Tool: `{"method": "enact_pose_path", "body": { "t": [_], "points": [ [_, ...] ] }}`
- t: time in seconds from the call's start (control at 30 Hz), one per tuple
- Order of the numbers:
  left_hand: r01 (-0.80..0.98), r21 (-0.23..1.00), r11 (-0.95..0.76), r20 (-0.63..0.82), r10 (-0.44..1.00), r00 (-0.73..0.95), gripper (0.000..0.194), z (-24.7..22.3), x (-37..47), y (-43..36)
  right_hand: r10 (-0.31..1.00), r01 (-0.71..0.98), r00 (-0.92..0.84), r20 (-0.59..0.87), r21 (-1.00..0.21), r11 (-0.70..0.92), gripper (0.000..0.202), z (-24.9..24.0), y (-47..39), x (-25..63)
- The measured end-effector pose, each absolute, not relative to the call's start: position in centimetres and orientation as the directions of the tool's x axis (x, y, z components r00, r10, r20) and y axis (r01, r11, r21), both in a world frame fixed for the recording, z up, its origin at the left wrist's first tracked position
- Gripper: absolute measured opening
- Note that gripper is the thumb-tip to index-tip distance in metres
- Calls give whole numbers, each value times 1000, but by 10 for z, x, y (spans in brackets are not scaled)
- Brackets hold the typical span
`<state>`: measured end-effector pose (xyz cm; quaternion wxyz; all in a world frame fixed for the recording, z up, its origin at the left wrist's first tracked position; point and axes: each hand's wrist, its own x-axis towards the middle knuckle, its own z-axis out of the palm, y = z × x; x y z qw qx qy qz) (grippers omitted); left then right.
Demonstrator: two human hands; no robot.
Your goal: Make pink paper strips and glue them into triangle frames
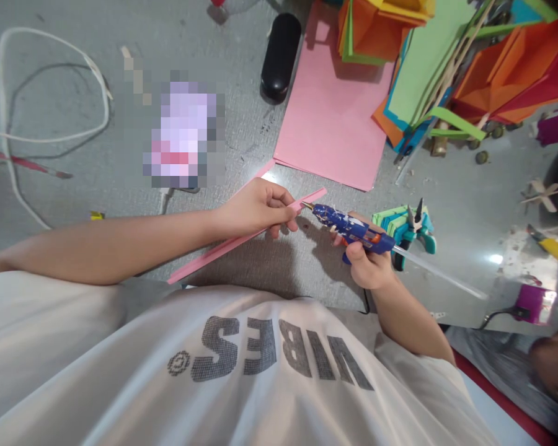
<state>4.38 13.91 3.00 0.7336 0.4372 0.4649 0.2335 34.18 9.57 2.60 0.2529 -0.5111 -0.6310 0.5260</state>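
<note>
My left hand (272, 207) pinches a long folded strip of pink paper (214, 255) near its right end. The strip runs slantwise from close to my shirt up to the right. In my right hand (369, 263) is a blue glue gun (353, 229), spotted with whitish residue, its fingers wrapped round the handle. A clear glue stick (439, 271) juts from the back of the gun. The metal nozzle meets or nearly meets the strip just right of my left fingertips; exact contact I cannot tell. Another pink strip (263, 173) lies behind my left hand, partly hidden.
Pink paper sheets (335, 124) lie ahead, beside a black case (281, 57). Folded orange paper pieces (506, 80) and green sheets (439, 56) fill the far right. Pliers (416, 226) rest right of the gun. A white cable (51, 133) loops at left near a blurred phone (181, 133). Someone sits at lower right.
</note>
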Motion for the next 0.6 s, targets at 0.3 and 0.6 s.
{"method": "enact_pose_path", "body": {
  "t": [0.3, 0.6],
  "points": [
    [95, 864, 494, -477, 747, 462, 21, 32, 44, 140, 910, 388, -415, -14, -907, 164, 56, 25, 99, 339],
    [108, 862, 494, -483, 741, 466, 22, 35, 43, 140, 898, 326, -435, 60, -920, 219, 48, 19, 98, 341]
  ]
}}
